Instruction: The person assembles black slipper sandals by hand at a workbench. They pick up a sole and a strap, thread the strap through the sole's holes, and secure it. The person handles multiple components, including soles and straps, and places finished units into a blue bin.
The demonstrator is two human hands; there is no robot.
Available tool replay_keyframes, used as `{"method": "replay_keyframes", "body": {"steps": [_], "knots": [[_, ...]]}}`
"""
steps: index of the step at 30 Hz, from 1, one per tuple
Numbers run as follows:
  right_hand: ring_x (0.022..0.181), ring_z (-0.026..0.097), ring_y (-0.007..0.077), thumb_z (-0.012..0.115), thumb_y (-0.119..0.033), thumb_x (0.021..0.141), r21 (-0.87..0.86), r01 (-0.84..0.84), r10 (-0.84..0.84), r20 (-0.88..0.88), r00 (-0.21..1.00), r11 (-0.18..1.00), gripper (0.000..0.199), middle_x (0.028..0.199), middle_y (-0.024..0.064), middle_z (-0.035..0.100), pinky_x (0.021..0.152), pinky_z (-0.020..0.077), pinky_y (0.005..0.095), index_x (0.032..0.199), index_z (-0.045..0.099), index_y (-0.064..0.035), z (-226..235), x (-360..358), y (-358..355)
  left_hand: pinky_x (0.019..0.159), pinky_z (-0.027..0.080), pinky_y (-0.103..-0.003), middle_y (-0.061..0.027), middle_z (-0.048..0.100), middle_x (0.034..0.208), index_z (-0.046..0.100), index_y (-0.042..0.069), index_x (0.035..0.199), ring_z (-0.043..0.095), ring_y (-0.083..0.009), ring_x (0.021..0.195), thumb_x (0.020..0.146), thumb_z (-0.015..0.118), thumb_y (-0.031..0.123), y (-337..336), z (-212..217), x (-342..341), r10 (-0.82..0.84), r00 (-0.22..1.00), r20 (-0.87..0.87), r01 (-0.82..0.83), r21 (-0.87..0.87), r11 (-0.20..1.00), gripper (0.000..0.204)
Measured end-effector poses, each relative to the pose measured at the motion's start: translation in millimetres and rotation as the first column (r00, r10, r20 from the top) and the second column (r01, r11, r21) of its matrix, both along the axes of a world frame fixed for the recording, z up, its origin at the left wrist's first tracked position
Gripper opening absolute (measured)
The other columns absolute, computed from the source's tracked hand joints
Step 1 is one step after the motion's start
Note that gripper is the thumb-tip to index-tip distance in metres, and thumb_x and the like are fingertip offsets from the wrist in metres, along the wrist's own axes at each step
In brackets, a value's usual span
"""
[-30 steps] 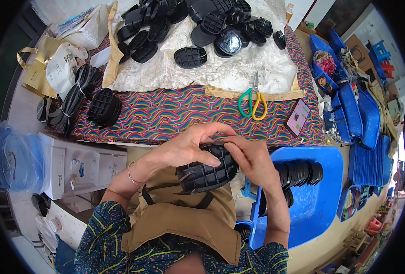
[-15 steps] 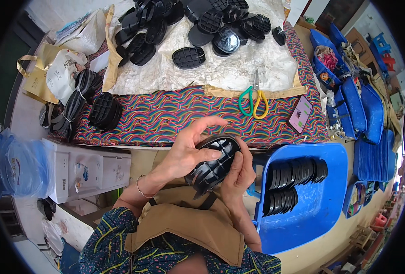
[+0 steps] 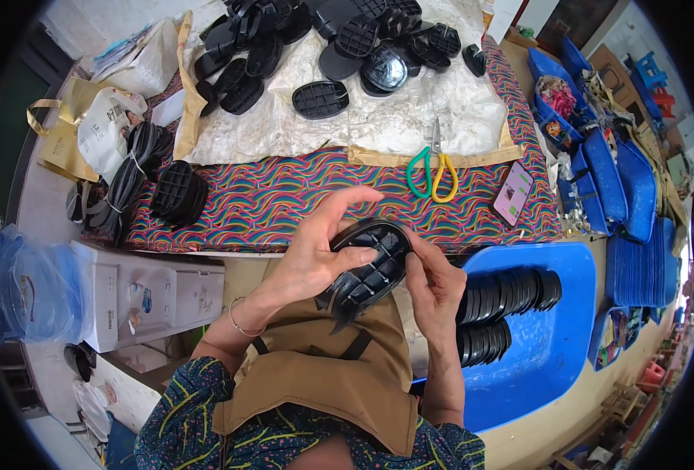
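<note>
In front of my apron I hold a black oval plastic piece [image 3: 374,270], its ribbed grid side facing up. A dark flexible strip [image 3: 341,313] hangs at its lower left edge and seems to run round the rim. My left hand [image 3: 312,258] grips the piece from the left, thumb pressed on the ribs and index finger raised off it. At the right rim, my right hand [image 3: 437,290] is closed with thumb and fingers on the edge; whether it pinches the strip there is hidden.
Loose black oval pieces [image 3: 320,99] lie on a white sheet [image 3: 284,141] across the patterned table. Scissors [image 3: 433,168] and a phone [image 3: 513,194] rest near its front right. At left stand stacked pieces [image 3: 178,194] and bundled black strips [image 3: 131,176]. A blue tub [image 3: 543,384] at right holds rows of black pieces.
My right hand has shifted right along the rim, from the piece's lower right side to its right edge. The left hand keeps its hold, and the ribbed side shows more fully.
</note>
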State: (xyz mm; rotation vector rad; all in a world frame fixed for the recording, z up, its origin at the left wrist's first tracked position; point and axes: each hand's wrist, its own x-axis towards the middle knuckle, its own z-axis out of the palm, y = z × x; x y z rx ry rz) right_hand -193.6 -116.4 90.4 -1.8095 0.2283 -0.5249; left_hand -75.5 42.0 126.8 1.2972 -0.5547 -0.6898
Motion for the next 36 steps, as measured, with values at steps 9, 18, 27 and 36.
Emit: {"method": "replay_keyframes", "body": {"steps": [9,18,27,36], "knots": [[0.094,0.070,0.0147,0.058,-0.002,0.096,0.068,0.066,-0.068,0.031,0.997,0.995,0.030,0.108,0.0138,0.073,0.079,0.0528,0.0260,0.125,0.063,0.0022,0,17,-4,0.095,0.049,-0.028,-0.0090,0.059,0.120,0.040,0.001,0.138,0.061,-0.0158,0.111,0.086,0.069,-0.002,-8,-5,-4,0.102,0.982,0.161,-0.098,-0.031,0.995,0.060],[0.092,0.070,0.0194,0.056,-0.006,0.098,0.745,-0.053,0.052,0.024,0.998,0.665,0.032,0.111,0.0147,0.069,0.076,0.0609,0.0349,0.126,0.059,0.0094,-7,-7,28,0.092,0.052,-0.032,-0.0179,0.052,0.127,0.038,-0.005,0.137,0.062,-0.0225,0.109,0.089,0.066,-0.003,-19,-18,-14,0.465,0.770,0.436,-0.366,-0.295,0.883,0.056],[0.084,0.063,0.0068,0.063,-0.004,0.095,0.567,0.185,-0.267,0.063,0.962,0.802,0.024,0.102,0.0067,0.071,0.073,0.0506,0.0198,0.117,0.066,0.0078,-19,5,51,0.092,0.052,-0.031,-0.0194,0.053,0.124,0.038,-0.006,0.135,0.061,-0.0218,0.110,0.090,0.064,-0.004,-32,-28,-25,0.624,0.619,0.477,-0.457,-0.428,0.780,0.052],[0.070,0.057,0.0067,0.062,-0.005,0.096,0.110,0.193,-0.193,-0.016,0.981,0.975,0.025,0.083,0.0029,0.069,0.063,0.0479,0.0252,0.118,0.067,0.0044,-15,12,20,0.089,0.052,-0.030,-0.0148,0.060,0.117,0.034,0.000,0.140,0.063,-0.0182,0.105,0.091,0.064,-0.001,-29,-18,-15,0.515,0.825,0.233,-0.450,-0.279,0.848,0.058]]}}
